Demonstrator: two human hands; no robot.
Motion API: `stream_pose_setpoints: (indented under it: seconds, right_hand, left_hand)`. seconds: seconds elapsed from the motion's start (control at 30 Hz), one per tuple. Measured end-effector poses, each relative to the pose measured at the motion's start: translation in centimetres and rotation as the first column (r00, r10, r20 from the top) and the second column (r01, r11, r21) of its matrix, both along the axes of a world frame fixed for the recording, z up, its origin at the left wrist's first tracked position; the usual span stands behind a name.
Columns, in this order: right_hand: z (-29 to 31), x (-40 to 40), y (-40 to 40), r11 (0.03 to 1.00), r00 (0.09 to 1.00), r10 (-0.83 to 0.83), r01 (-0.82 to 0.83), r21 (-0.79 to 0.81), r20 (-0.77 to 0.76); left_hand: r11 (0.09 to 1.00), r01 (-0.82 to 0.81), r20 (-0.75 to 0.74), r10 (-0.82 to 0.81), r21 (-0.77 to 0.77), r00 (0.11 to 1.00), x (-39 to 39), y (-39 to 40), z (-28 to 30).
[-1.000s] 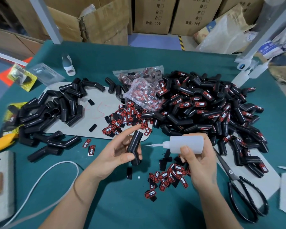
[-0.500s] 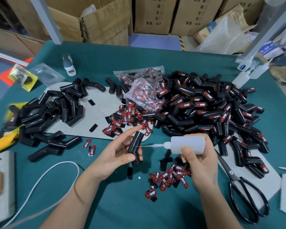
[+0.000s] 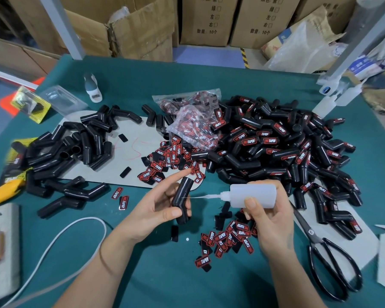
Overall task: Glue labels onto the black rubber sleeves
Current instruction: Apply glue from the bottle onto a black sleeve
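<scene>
My left hand (image 3: 156,207) holds a bent black rubber sleeve (image 3: 182,196) upright between thumb and fingers, forefinger stretched out past its top. My right hand (image 3: 269,216) grips a translucent glue bottle (image 3: 252,195) lying sideways, its thin nozzle tip touching the sleeve's side. Loose red-and-black labels (image 3: 228,237) lie just below the bottle. Another label heap (image 3: 171,161) sits beyond the sleeve. Unlabelled sleeves (image 3: 71,150) are piled at the left, labelled sleeves (image 3: 282,150) in a big heap at the right.
Black scissors (image 3: 329,256) lie at the right, a yellow utility knife (image 3: 2,191) at the left edge. A white cable (image 3: 60,243) and a power strip (image 3: 0,245) sit lower left. Bags of labels (image 3: 193,121) and a small bottle (image 3: 92,87) stand further back.
Almost nothing moved: both hands hold the same pose, with the nozzle still at the sleeve.
</scene>
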State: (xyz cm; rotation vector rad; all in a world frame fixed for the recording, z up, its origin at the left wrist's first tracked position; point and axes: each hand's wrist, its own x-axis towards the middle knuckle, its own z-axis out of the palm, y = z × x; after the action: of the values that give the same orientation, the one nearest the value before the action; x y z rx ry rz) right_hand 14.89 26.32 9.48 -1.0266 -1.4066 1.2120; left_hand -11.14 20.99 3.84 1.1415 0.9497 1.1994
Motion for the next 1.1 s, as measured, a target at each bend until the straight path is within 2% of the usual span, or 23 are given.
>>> stream_pose_setpoints:
  seconds: [1.1]
  right_hand:
    - [0.16, 0.03, -0.16, 1.0, 1.0, 0.011, -0.011, 0.015, -0.012]
  left_hand:
    - [1.0, -0.001, 0.006, 0.001, -0.008, 1.0, 0.0, -0.02, -0.17]
